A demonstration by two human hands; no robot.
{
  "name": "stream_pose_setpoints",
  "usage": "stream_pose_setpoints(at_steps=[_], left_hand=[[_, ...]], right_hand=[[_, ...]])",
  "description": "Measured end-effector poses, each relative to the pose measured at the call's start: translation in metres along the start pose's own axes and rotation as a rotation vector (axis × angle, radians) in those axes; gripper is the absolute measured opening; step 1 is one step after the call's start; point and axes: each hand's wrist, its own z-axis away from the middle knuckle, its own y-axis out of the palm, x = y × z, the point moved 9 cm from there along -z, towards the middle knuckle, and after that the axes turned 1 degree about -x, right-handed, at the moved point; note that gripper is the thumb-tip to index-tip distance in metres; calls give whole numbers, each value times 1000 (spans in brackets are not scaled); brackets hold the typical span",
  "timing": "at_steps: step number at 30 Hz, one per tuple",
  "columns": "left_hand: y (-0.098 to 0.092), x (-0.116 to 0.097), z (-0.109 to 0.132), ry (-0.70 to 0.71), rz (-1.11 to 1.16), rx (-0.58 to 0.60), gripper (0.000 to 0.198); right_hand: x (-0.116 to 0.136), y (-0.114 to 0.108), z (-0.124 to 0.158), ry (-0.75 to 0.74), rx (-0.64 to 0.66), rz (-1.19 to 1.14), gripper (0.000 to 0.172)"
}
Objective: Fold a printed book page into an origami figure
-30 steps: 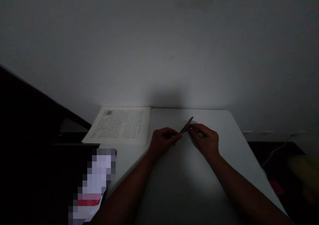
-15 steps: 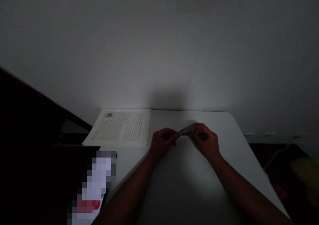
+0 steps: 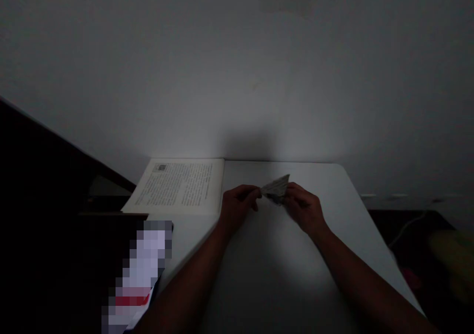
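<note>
Between my two hands, a little above the white table, is a small folded piece of printed paper (image 3: 276, 188), roughly triangular with a point upward at its right. My left hand (image 3: 240, 203) pinches its narrow left corner between thumb and fingers. At the paper's right side, my right hand (image 3: 304, 206) grips the edge with closed fingertips. The dim light hides the finer folds, and the fingers cover both ends.
An open book or printed sheet (image 3: 181, 186) lies at the table's back left. A phone-like device with a blurred-out bright screen (image 3: 144, 260) sits at the left edge. The white table (image 3: 326, 176) meets a grey wall (image 3: 185, 77). A pale cable (image 3: 405, 228) hangs at the right.
The folded paper has tilted up and shows a broader triangular face. My left hand has shifted slightly left and up; the right hand stays nearly in place, still holding the paper.
</note>
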Motion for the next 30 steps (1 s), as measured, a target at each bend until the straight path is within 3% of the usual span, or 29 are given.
stream_pose_setpoints(at_steps=[4,11,16,22,30], left_hand=[[-1,0,-1,-11,42,0,16],[7,0,0,-55,108,83,20],[6,2,-1,-52,195,49,33],[8,0,2,-42,134,70,33],[10,-6,3,11,65,111,28]], right_hand=[[-4,13,3,64,110,-89,20],[-21,29,15,308,206,-386,28],[-25,40,17,362,296,-563,43],[-9,52,20,410,426,-769,49],[-6,60,28,460,529,-806,52]])
